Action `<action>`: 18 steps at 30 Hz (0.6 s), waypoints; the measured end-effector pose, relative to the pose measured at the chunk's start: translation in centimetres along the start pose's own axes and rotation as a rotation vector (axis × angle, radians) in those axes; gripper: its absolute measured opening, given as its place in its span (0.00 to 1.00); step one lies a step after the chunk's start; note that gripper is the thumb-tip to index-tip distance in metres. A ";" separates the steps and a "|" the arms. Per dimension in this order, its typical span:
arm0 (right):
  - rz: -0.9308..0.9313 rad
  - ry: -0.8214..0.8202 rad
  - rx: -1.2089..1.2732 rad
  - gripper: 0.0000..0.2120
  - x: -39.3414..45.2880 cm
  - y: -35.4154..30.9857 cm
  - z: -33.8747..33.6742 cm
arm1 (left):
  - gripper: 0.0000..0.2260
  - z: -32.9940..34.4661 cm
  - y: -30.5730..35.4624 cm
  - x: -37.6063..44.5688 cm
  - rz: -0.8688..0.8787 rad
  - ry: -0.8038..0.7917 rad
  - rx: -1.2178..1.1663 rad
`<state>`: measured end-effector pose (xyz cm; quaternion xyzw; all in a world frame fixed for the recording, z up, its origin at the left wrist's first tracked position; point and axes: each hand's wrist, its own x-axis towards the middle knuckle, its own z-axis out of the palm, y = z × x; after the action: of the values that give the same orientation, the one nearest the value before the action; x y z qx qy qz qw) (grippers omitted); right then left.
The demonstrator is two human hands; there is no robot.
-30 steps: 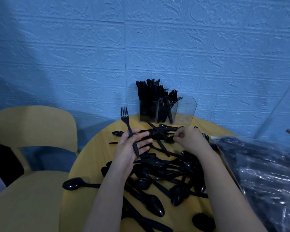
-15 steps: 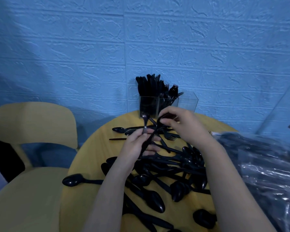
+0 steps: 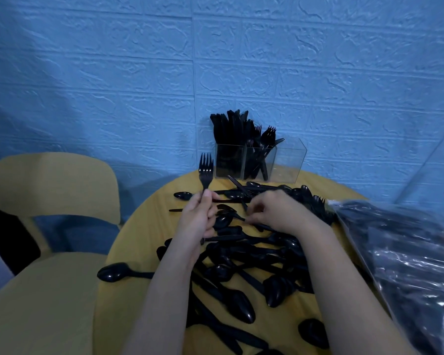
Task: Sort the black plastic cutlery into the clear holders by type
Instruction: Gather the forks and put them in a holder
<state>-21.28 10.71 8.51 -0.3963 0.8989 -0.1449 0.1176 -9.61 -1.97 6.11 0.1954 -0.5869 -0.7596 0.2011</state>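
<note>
- The left hand [image 3: 198, 219] is curled round the handle of a black plastic fork [image 3: 206, 171] and holds it upright — tines up, just left of the clear holders.
- The right hand [image 3: 280, 213] reaches into the pile with fingers bent, pinching the thin handle of a second black fork [image 3: 228, 214] that lies flat on the table, its tines pointing toward the left hand.
- A loose heap of black plastic spoons, forks and knives [image 3: 244, 265] covers the middle of the round yellow wooden table [image 3: 144, 234]; one black spoon [image 3: 116, 272] lies apart near the left edge.
- Three clear square plastic holders [image 3: 259, 163] stand in a row at the far edge, against the blue textured wall [image 3: 215, 60] — the left one packed with knives, the middle one holding forks, the right one showing no cutlery.
- A crinkled clear plastic bag of cutlery [image 3: 408, 252] sits on the right.
- A yellow wooden chair [image 3: 49, 190] stands on the left.
</note>
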 end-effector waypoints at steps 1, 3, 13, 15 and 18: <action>0.019 -0.037 -0.032 0.07 0.2 0.0 0.6 | 0.12 -0.1 0.1 0.0 -0.007 0.018 -0.025; 0.051 -0.035 -0.070 0.05 0.6 -0.1 1.3 | 0.12 -0.2 0.1 0.0 -0.013 0.043 -0.058; 0.089 0.078 -0.057 0.04 0.7 0.5 1.5 | 0.14 -0.5 0.3 0.0 0.009 0.104 -0.085; 0.089 0.182 0.065 0.02 0.7 0.6 0.9 | 0.14 -0.4 0.4 0.2 -0.015 0.093 -0.124; 0.047 0.325 0.391 0.02 0.3 -0.1 -0.4 | 0.13 0.0 0.5 0.6 -0.071 0.050 -0.161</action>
<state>-21.53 10.54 8.85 -0.3164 0.8699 -0.3751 0.0491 -10.08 -2.39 6.52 0.2180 -0.5112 -0.8059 0.2038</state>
